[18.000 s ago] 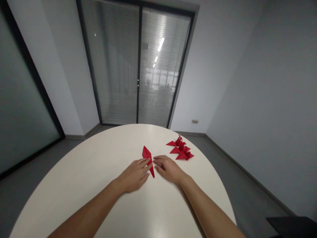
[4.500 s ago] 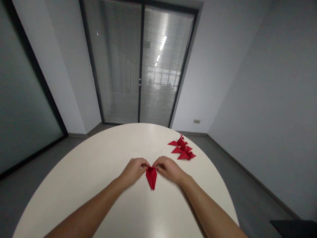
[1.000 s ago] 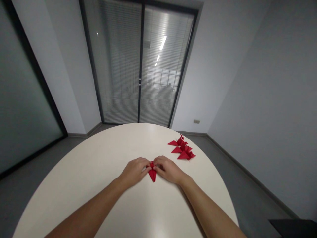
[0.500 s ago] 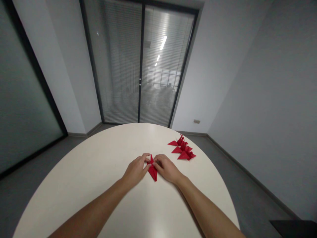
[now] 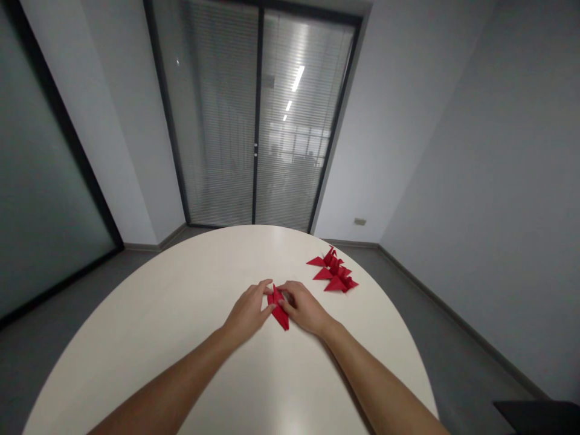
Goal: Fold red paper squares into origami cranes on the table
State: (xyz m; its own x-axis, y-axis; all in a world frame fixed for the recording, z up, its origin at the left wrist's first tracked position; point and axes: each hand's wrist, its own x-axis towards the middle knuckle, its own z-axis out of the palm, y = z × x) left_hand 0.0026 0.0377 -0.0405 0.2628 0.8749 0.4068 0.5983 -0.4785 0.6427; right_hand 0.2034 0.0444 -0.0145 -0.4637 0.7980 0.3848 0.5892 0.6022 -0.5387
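Red paper (image 5: pixel 283 316) on surface (image 5: pixel 254 386), between hands | left hand (image 5: pixel 247 309): spread, thumb at its left edge | right hand (image 5: pixel 304 307): pinching its right side | far point, not visible a second ago, now shows | judged mid-fold | red folded pieces (image 5: pixel 335 273) apart, beyond right hand

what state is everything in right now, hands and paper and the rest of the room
red paper: folded to a narrow shape with pointed ends, between the hands
left hand: thumb and fingers parted, at the paper's left edge
right hand: half curled, thumb on the paper
red folded figures: bunched together, points sticking out
blinds: lowered, slat tilt hard to tell
strip lights: lit
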